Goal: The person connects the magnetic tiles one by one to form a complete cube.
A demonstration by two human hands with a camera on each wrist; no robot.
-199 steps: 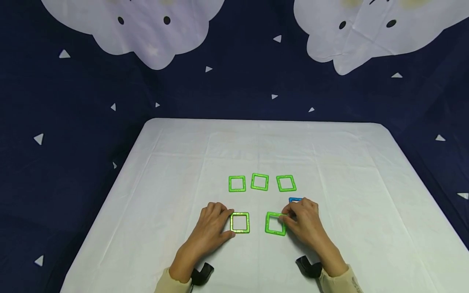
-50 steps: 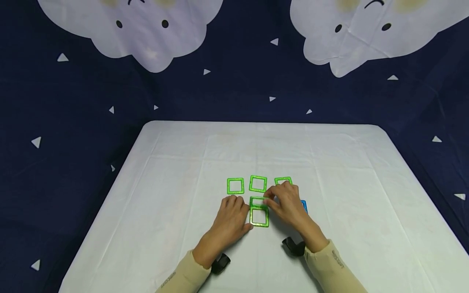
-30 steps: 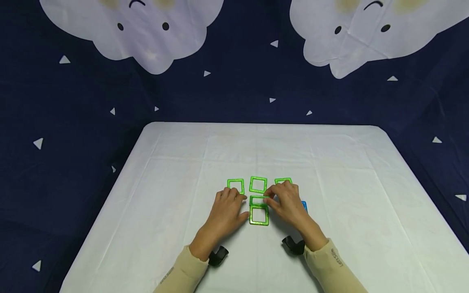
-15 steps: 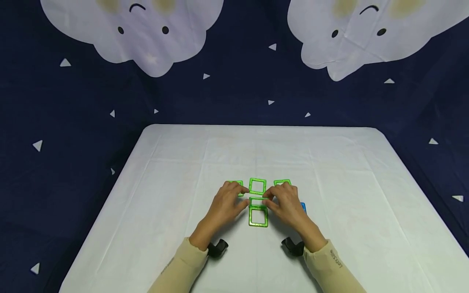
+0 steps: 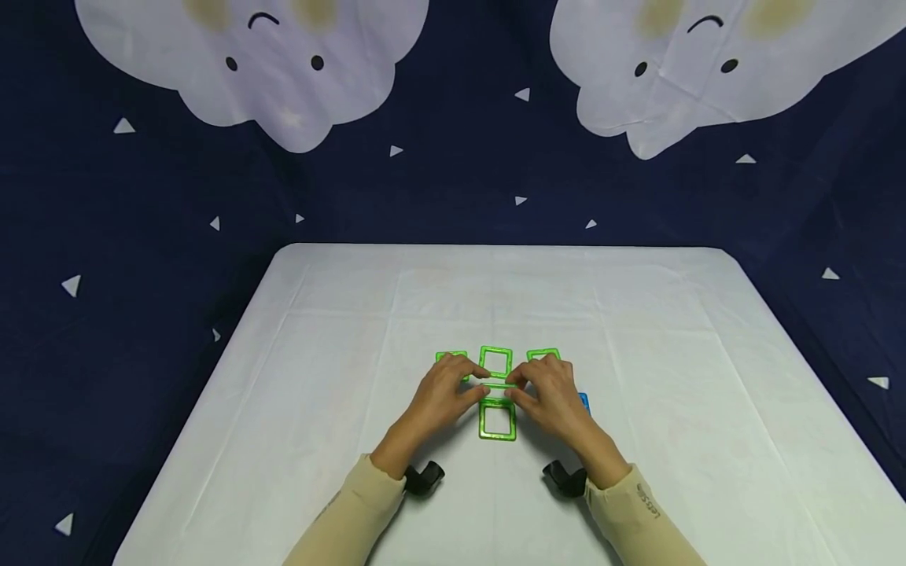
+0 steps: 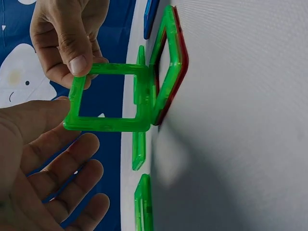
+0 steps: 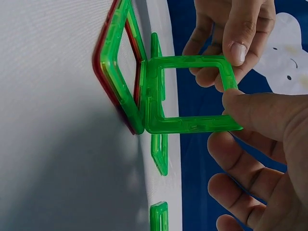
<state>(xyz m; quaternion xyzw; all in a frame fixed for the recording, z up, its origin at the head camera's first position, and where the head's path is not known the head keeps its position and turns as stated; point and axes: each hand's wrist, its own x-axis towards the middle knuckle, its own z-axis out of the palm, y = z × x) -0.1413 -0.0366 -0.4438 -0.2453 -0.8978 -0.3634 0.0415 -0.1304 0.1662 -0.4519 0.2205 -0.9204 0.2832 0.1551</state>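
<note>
Dark blue cloth (image 5: 453,189) with big white clouds (image 5: 248,90) is behind a white table (image 5: 694,424). Between the hands, a standing green square (image 6: 108,124) is pinched by the left hand (image 5: 437,395) and the right hand (image 5: 555,395), thumbs on its sides. Its bottom touches a flat green square (image 5: 498,437) nearer the person, with a red square (image 6: 185,57) under that one. Three more green squares (image 5: 496,349) lie just past the hands. One blue piece (image 5: 584,400) peeks out beside the right hand.
</note>
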